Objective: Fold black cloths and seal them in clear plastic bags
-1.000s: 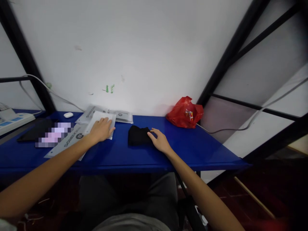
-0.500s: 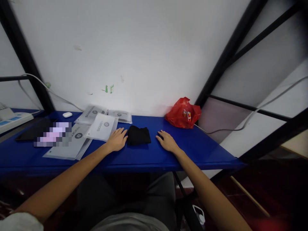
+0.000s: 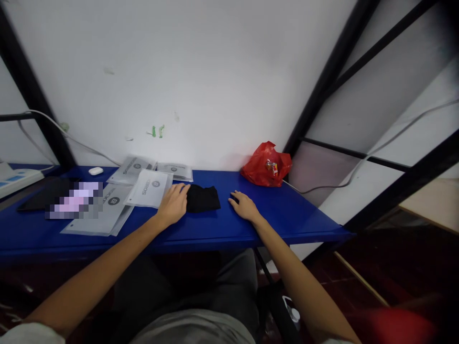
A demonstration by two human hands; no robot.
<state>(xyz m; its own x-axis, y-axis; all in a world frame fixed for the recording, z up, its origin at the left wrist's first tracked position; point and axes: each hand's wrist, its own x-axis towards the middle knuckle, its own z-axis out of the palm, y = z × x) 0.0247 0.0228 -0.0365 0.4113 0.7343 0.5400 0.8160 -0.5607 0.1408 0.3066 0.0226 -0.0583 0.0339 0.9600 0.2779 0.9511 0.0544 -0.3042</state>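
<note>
We rest both hands flat on one blue surface [image 3: 215,229]; four grey packets [image 3: 148,188] lie at its left, one red bag [image 3: 266,165] at the back; one folded black cloth [image 3: 202,198] sits between our hands; left hand [image 3: 172,204] touches its edge with open grip, right hand [image 3: 244,206] lies beside it, empty; judging by this, closing fingers on the cloth comes next.

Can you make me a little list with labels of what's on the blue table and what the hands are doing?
surface: blue table
left hand: flat, touching the black folded cloth
right hand: flat on the table, apart from the cloth
left of cloth: white packets
back right: red plastic bag
far left: white earbud case, power strip
</note>
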